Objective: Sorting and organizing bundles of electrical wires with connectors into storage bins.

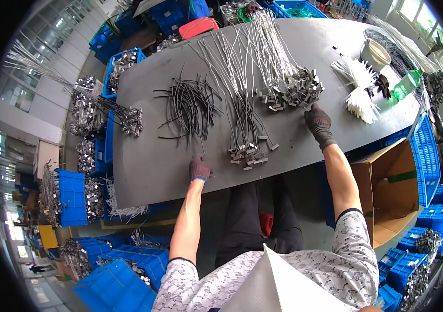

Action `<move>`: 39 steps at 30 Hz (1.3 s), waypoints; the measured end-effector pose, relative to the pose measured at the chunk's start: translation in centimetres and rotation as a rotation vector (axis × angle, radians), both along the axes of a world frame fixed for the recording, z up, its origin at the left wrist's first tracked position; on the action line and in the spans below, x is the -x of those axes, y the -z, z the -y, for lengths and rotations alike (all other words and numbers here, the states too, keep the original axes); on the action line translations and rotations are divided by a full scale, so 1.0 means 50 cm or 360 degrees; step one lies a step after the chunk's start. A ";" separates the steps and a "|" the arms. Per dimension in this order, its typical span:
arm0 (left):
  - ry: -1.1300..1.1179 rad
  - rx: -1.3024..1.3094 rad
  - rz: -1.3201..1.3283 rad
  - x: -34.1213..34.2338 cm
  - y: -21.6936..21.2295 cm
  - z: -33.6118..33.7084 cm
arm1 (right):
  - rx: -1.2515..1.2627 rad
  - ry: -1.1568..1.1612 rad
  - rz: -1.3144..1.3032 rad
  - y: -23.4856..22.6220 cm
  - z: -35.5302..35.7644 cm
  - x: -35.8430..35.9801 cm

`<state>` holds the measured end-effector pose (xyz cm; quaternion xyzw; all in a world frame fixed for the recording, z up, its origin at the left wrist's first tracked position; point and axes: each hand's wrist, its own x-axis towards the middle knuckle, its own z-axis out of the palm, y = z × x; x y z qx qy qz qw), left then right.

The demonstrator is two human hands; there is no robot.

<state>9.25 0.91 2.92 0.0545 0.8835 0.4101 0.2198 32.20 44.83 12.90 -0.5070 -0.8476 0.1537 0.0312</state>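
Observation:
My left hand (199, 167), in a dark glove with a blue cuff, is closed on the near end of a thin black tube. That tube runs back into a loose heap of black tubes (190, 106). My right hand (319, 125), also gloved, is at the near right edge of a bundle of pale wires with metal end blocks (296, 89); its fingers are drawn together, and what they pinch is too small to make out. Between my hands lies a second bunch of wires (242, 117), dark-sleeved toward me, with metal end blocks (250, 154) near the table's front edge.
White cable ties (359, 88), a cream bowl (375, 54) and a green bottle (408, 84) stand at the right of the grey table (148, 166). An open cardboard box (387, 187) is below right. Blue crates (122, 281) of metal parts surround the table. A red object (198, 27) sits at the far edge.

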 end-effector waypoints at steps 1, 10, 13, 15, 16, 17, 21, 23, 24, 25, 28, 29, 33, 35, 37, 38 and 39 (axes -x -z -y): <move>-0.0069 -0.0106 0.0237 -0.033 -0.038 0.003 | 0.0057 0.0048 -0.0097 0.006 0.004 -0.016; -0.0149 -0.0531 0.0245 -0.082 -0.075 0.031 | 0.1209 -0.0512 -0.1342 0.179 0.164 -0.325; -0.0166 -0.0474 0.0245 -0.071 -0.070 0.072 | 0.1358 -0.0273 -0.1471 0.156 0.289 -0.367; -0.0222 -0.0939 0.0601 -0.082 -0.054 0.114 | 0.1591 0.0012 -0.1358 0.023 0.386 -0.397; -0.0203 -0.1395 0.0967 -0.087 -0.053 0.107 | 0.1122 -0.0263 -0.1110 0.053 0.403 -0.453; -0.0256 -0.1518 0.1013 -0.121 -0.078 0.084 | 0.1204 -0.0019 -0.1126 0.087 0.439 -0.510; -0.0185 -0.1697 0.1331 -0.221 -0.202 0.030 | 0.0100 -0.0415 -0.0086 0.211 0.614 -0.823; -0.0024 -0.1739 0.1461 -0.267 -0.206 -0.023 | 0.0882 -0.0163 0.0944 0.243 0.681 -0.980; 0.0014 -0.1670 0.1467 -0.302 -0.219 -0.053 | 0.1209 -0.0033 0.1152 0.267 0.718 -1.042; 0.0113 -0.1648 0.1447 -0.339 -0.219 -0.082 | 0.1293 -0.0013 0.1162 0.250 0.745 -1.070; 0.0331 -0.1701 0.1576 -0.459 -0.190 -0.185 | 0.1144 0.0066 0.0956 0.270 0.864 -1.150; 0.0305 -0.1574 0.1485 -0.505 -0.172 -0.217 | 0.0904 0.0107 0.0746 0.279 0.891 -1.163; 0.0175 -0.0779 0.0993 -0.646 0.081 -0.337 | 0.0958 0.0228 0.0741 0.234 0.956 -1.112; 0.0200 -0.0787 0.1073 -0.721 0.064 -0.355 | 0.0904 0.0209 0.0674 0.251 0.988 -1.127; -0.0010 -0.1051 0.1286 -0.757 -0.011 -0.334 | 0.1113 0.0080 0.0683 0.258 1.011 -1.159; 0.0033 -0.1138 0.1221 -0.752 -0.032 -0.325 | 0.1308 -0.0084 0.0714 0.254 1.013 -1.174; 0.0054 -0.1263 0.1160 -0.739 -0.063 -0.322 | 0.1324 -0.0092 0.0713 0.249 1.011 -1.181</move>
